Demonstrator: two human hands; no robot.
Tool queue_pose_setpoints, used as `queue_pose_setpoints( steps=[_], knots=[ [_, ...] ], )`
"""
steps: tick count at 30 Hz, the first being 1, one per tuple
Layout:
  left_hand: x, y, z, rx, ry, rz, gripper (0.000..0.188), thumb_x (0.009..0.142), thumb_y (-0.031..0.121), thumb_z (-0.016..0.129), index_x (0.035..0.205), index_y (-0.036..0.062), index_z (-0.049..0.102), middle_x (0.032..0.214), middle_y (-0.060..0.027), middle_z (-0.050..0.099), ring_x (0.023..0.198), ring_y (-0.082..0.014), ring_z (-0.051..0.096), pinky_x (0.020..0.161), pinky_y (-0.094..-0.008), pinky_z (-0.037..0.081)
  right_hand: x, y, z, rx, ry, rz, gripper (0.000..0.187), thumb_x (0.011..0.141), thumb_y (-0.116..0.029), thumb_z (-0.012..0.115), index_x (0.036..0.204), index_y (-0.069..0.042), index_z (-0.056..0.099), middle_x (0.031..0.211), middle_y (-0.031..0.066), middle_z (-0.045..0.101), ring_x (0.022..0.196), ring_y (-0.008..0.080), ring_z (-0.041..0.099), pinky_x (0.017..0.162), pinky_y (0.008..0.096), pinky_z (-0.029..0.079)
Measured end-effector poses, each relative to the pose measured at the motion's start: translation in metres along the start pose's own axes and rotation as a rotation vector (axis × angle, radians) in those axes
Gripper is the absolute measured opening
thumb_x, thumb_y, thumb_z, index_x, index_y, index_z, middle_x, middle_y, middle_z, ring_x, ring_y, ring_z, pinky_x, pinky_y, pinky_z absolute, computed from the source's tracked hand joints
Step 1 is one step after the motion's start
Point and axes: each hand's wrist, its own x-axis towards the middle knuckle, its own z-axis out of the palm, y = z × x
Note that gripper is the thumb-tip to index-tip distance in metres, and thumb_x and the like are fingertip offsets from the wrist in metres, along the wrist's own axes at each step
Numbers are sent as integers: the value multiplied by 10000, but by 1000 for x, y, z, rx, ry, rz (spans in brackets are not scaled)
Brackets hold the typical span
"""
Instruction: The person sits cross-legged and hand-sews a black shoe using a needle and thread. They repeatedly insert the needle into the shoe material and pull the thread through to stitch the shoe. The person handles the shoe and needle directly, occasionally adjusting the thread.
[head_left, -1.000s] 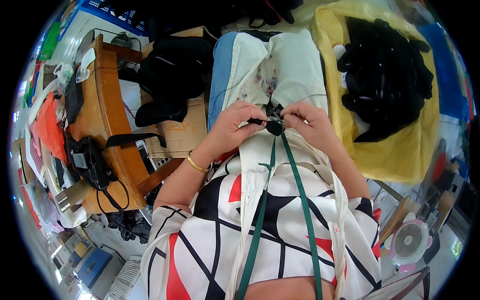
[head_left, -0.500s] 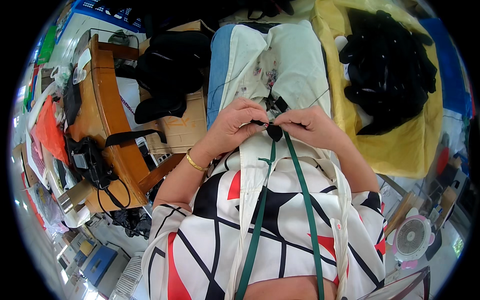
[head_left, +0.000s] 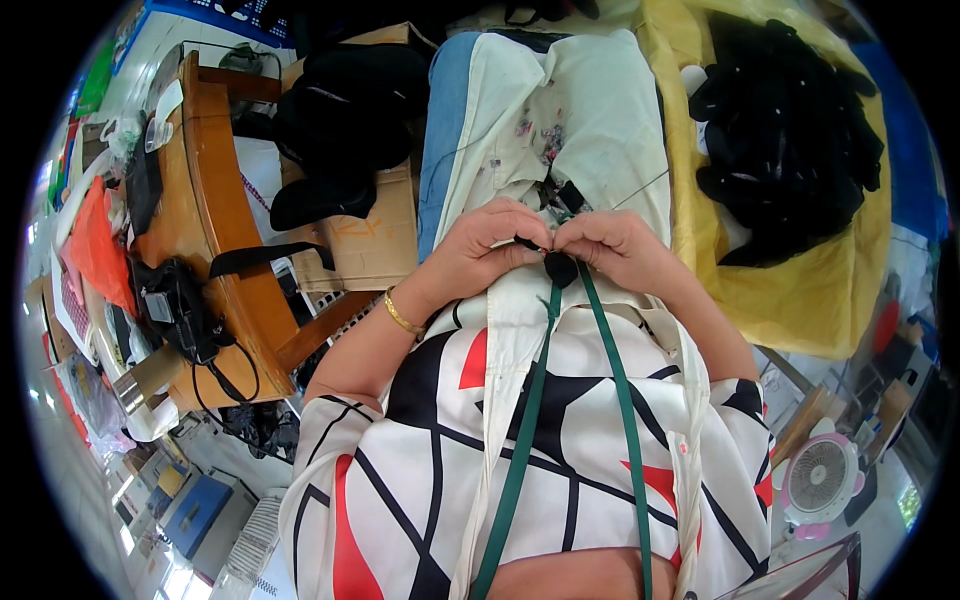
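My left hand (head_left: 488, 247), with a gold bangle at the wrist, is closed in a pinch on a small black strip (head_left: 529, 243). Its fingertips meet those of my right hand (head_left: 618, 248), also pinched closed; what lies between the right fingers is hidden. Just below the fingertips is a round black piece (head_left: 561, 269), beside the green straps (head_left: 531, 405) running down my front. Both hands are over my lap, above a cream apron (head_left: 607, 110) with small coloured scraps in its fold. Beyond the fingers lies a small black block-shaped piece (head_left: 571, 196).
At right, a yellow cloth (head_left: 800, 310) carries a pile of black fabric pieces (head_left: 790, 130). Left of my lap, more black pieces (head_left: 355, 100) lie on a cardboard box (head_left: 375, 235). A wooden stool (head_left: 215, 170) holds a black bag (head_left: 180, 310). A fan (head_left: 823, 475) stands at lower right.
My hands have drawn slightly closer together, fingertips now touching. The round black piece appears fuller below them. The whole view has shifted slightly.
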Motion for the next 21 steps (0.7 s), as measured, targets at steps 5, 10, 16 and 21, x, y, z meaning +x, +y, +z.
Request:
queue_pose_setpoints(
  steps=[5, 10, 16, 21],
  knots=[
    [-1, 2, 1, 43, 6, -11, 173, 819, 6, 729, 979, 57, 689, 916, -53, 655, 898, -232, 615, 795, -316, 497, -2, -11, 3, -94, 4, 76, 88, 947, -119, 635, 1010, -63, 657, 815, 73, 680, 743, 194, 648, 688, 309, 507],
    [0, 3, 2, 76, 10, -33, 168, 808, 23, 739, 964, 54, 686, 883, -63, 653, 838, -239, 612, 747, -318, 488, 3, -17, -1, -8, -35, 227, 275, 958, -213, 628, 1166, -46, 561, 689, 62, 589, 631, 175, 558, 611, 317, 443],
    [-2, -11, 10, 120, 7, -58, 179, 797, 62, 751, 964, 44, 689, 849, -102, 651, 791, -272, 622, 701, -333, 488, 11, -20, 3, -31, -56, 241, 323, 954, -194, 592, 1238, -59, 514, 661, 85, 565, 607, 222, 539, 598, 338, 433],
    [7, -4, 5, 143, 137, -157, 141, 833, 129, 728, 919, 24, 692, 813, -128, 671, 747, -285, 636, 667, -338, 494, 17, -23, -6, -383, 164, -64, 166, 882, -204, 691, 991, -83, 665, 806, 93, 640, 722, 308, 624, 623, 397, 484]
  ],
)
